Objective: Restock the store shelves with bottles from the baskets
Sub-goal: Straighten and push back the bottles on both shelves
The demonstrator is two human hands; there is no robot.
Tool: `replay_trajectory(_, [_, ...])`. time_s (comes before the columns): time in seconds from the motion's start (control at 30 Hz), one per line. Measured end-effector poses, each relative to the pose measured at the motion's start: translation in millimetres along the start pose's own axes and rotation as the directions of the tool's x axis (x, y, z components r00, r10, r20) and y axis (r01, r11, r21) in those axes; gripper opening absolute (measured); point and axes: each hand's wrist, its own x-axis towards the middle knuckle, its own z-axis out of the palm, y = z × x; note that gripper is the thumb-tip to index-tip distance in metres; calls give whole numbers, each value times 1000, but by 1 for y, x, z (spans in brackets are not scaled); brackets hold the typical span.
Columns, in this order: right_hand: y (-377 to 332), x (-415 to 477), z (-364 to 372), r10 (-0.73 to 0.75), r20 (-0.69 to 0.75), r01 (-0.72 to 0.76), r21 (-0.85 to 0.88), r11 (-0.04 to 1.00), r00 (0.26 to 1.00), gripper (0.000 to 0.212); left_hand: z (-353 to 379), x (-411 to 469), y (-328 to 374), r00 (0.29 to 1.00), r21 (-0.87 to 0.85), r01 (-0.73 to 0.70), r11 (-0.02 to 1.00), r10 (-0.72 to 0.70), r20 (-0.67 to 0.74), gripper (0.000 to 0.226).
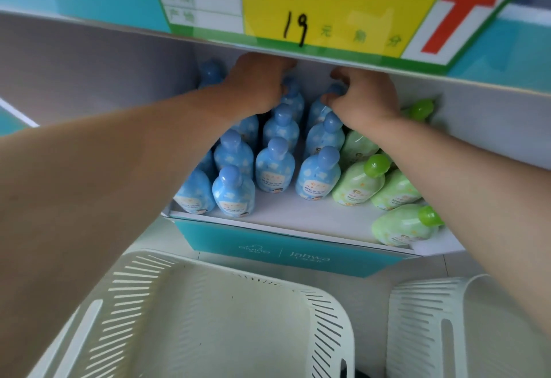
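Observation:
Several blue bottles (274, 165) stand in rows on the white shelf (298, 219), with green bottles (357, 183) to their right. Both my hands reach deep under the upper shelf. My left hand (256, 85) curls over the top of a blue bottle (293, 94) at the back of the middle row. My right hand (363, 97) grips the cap of the rearmost blue bottle (320, 109) in the right-hand blue row. The fingertips of both hands are partly hidden by the upper shelf edge.
A price sign (328, 10) reading 19 hangs on the upper shelf front just above my hands. Two white slotted baskets stand below the shelf: a large one (328, 303) in the middle and another basket (417, 318) at the right. One green bottle (405, 225) lies tilted at the shelf's front right.

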Motion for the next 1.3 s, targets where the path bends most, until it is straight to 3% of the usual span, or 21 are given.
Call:
replay_trajectory(0.1, [-14, -18, -4, -48, -15, 49, 11, 999, 999, 40, -12, -14, -5, 998, 35, 59, 998, -58, -31, 32])
replay_trajectory(0.23, [-44, -54, -10, -210, -90, 220, 121, 968, 974, 31, -28, -43, -16, 997, 131, 38, 991, -29, -68, 23])
replay_trajectory(0.4, [-76, -97, 1, -315, 74, 301, 162, 940, 946, 31, -43, -83, -29, 990, 356, 52, 933, -96, 106, 19])
replay_trajectory(0.53, [-89, -116, 21, -336, 216, 324, 92, 942, 917, 42, -45, -111, -39, 959, 488, 12, 873, -148, 242, 34])
replay_trajectory(0.7, [-93, -125, 34, -282, 218, 267, 96, 959, 934, 39, -28, -123, -53, 942, 660, -111, 743, -133, 309, 17])
replay_trajectory(1.1, [-89, -131, 42, -287, 170, 265, 142, 954, 943, 27, -29, -121, -56, 951, 715, -118, 689, -128, 280, 15])
replay_trajectory(1.3, [-86, -130, 40, -270, 151, 243, 173, 954, 951, 29, -32, -119, -53, 945, 686, -121, 717, -128, 301, 14])
